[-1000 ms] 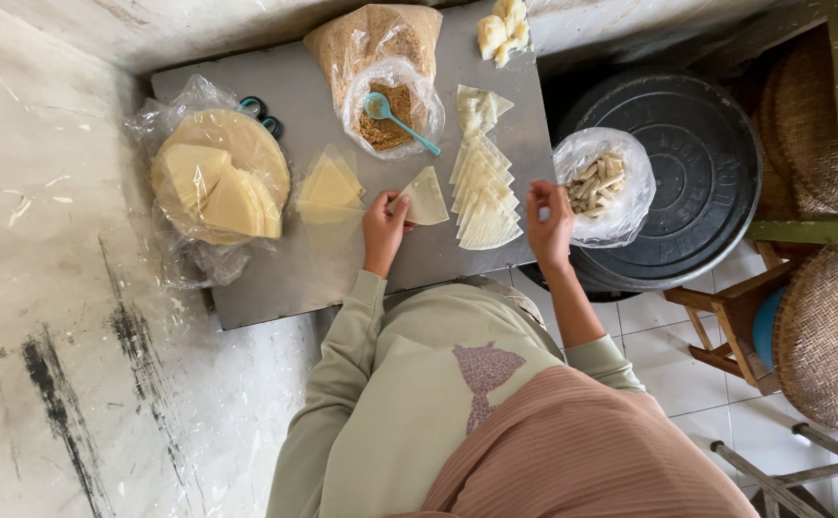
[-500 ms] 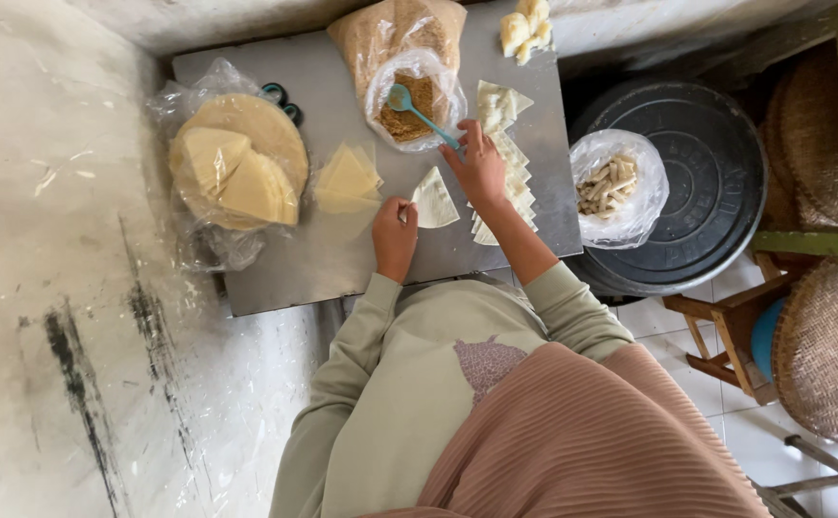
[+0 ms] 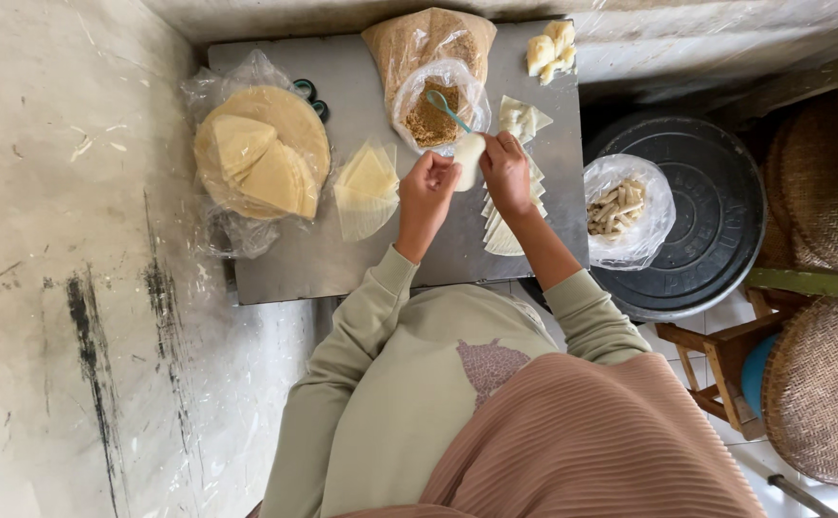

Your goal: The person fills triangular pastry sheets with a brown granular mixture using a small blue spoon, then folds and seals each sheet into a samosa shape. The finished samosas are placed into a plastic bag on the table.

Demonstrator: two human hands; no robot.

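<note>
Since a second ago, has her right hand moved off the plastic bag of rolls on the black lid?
Yes. The right hand has moved left, away from the bag of rolls, and now holds a wrapper piece with the left hand, beside the bag of brown filling.

Grey table point(image 3: 294, 269) against a pale wall, carrying a bag of round wrappers point(image 3: 260, 158), a small stack of cut triangles point(image 3: 366, 187), a bag of brown filling point(image 3: 433, 110), a long row of triangles point(image 3: 505, 230), pale lumps point(image 3: 548, 50) at the far corner
</note>
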